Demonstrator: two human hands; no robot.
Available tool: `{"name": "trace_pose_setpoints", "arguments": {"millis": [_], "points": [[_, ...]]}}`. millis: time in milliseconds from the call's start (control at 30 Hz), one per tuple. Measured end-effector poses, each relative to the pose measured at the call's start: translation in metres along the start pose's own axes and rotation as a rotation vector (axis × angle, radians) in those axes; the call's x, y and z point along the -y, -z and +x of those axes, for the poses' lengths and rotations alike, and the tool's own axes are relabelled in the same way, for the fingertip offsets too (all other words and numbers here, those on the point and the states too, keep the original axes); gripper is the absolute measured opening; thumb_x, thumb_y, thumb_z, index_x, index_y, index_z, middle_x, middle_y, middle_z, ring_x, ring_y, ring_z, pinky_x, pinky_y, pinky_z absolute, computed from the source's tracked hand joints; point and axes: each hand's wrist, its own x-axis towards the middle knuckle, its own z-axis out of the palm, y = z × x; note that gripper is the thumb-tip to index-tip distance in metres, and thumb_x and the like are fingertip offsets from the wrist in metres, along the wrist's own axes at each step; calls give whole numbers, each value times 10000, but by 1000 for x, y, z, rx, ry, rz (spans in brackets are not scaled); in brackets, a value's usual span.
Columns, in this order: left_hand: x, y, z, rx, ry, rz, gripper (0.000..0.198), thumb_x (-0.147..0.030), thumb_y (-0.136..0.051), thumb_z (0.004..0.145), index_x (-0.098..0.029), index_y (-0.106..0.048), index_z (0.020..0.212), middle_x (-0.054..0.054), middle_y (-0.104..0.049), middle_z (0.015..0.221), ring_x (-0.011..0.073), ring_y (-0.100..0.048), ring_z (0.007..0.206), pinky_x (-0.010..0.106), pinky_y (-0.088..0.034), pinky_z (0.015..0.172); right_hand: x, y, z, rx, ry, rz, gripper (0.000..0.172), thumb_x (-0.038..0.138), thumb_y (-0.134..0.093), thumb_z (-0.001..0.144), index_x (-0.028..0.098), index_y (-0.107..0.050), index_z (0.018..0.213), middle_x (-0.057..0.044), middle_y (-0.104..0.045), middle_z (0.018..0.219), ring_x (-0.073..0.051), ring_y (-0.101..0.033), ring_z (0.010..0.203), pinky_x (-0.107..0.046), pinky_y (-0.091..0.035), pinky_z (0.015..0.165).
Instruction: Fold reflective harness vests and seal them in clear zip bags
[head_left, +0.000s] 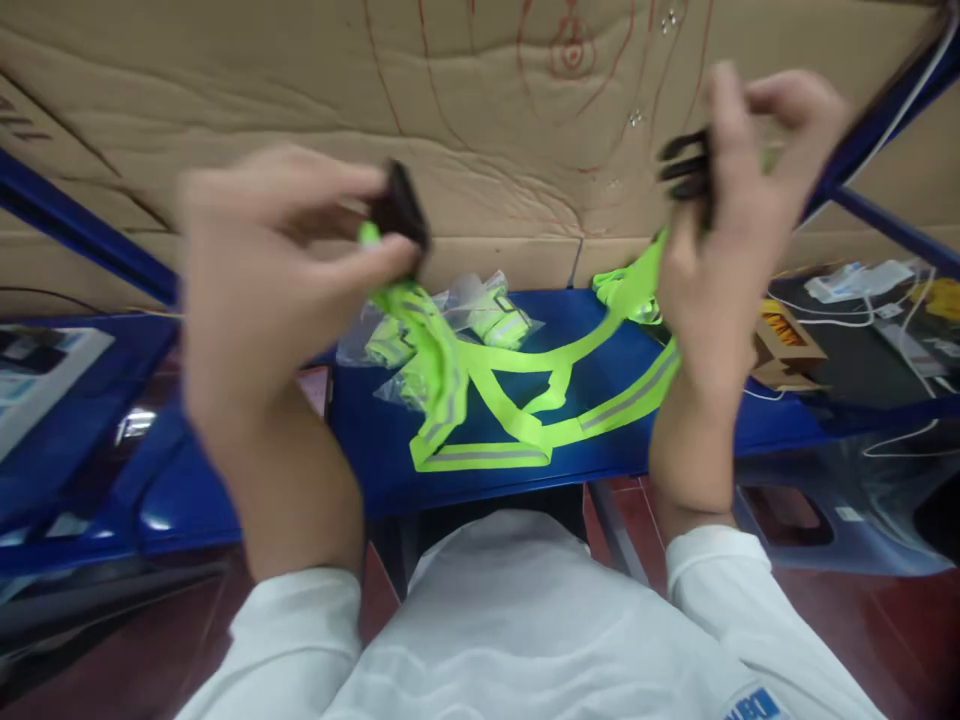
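Note:
My left hand (277, 240) is raised on the left, its thumb and fingers pinching the black socket half of a side-release buckle (403, 215). Opposite it, my right hand (739, 210) grips the black pronged buckle half (688, 168), prongs pointing left. The two halves are well apart. Both are attached to neon-yellow reflective webbing straps (517, 360) with grey stripes, which hang down and lie in loops on the blue table (382, 450). Both hands are slightly blurred by motion.
Clear plastic bags with folded neon straps (499, 315) lie behind the left strap. Another strap bundle (626, 290) is at the back right. A cardboard wall (300, 80) stands behind. An opened small box (784, 345) and white cables (847, 318) are on the right.

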Motion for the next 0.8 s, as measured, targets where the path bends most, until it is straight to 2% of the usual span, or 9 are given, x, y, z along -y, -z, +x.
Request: {"name": "trace_pose_setpoints", "arguments": {"millis": [67,100,133,200,367,433,533,667,800], "points": [[-7,-15,6,-24,125,-33,322,-390,-741,938,-210,-776,1203,18,-742,1109,213,-660,898,436,-561,822,45,-15,9,161,-35,24,758,15,-440,816,73,-510,1568,-202,-511,1467,-285,-466,1422,-478,-392,1185],[-11,-21,8,-8,147,-37,316,-417,-723,943,-225,-783,1188,17,-741,1096,222,-659,913,444,-543,861,61,-20,11,248,-45,37,759,25,-436,840,116,-487,1592,-180,-489,1527,-301,-453,1430,-493,-398,1179],[-14,-27,9,13,155,-36,312,-437,-707,949,-243,-785,1181,19,-740,1095,234,-663,940,444,-527,893,73,-23,11,344,-50,31,759,37,-428,875,163,-443,1624,-149,-462,1577,-311,-456,1419,-494,-419,1153],[-20,-33,10,30,142,-9,287,-435,-671,970,-287,-779,1190,21,-739,1099,247,-674,981,429,-510,908,86,-25,10,437,-52,33,732,58,-406,921,194,-410,1641,-118,-440,1614,-323,-457,1409,-495,-433,1131],[-26,-33,11,20,194,107,208,-382,-762,899,-278,-802,1075,47,-729,1038,252,-665,939,401,-482,811,94,-28,9,555,-83,35,665,150,-350,1018,379,-391,1641,-6,-406,1660,-324,-455,1436,-496,-431,1165],[-23,-33,12,26,233,158,176,-362,-788,865,-247,-798,997,56,-708,1019,262,-648,951,406,-466,827,91,-32,11,580,-74,17,659,161,-344,1017,313,-392,1657,-51,-403,1663,-345,-462,1427,-520,-432,1168],[-19,-35,14,61,292,182,169,-388,-755,876,-238,-779,949,69,-679,1007,290,-638,1009,423,-444,871,82,-37,12,526,-91,-18,657,175,-333,1017,166,-366,1673,-146,-406,1628,-362,-446,1448,-552,-418,1186],[-18,-37,16,105,291,228,237,-460,-677,915,-261,-792,975,80,-670,985,297,-644,994,443,-420,819,84,-40,11,504,-115,-19,625,287,-313,1060,345,-323,1682,-54,-387,1627,-347,-399,1510,-553,-412,1212],[-18,-39,19,156,289,333,288,-453,-668,881,-216,-791,987,81,-650,940,301,-656,976,445,-430,795,101,-45,8,578,-94,38,596,369,-296,1082,359,-339,1677,-36,-378,1662,-363,-382,1530,-565,-429,1201]]}}
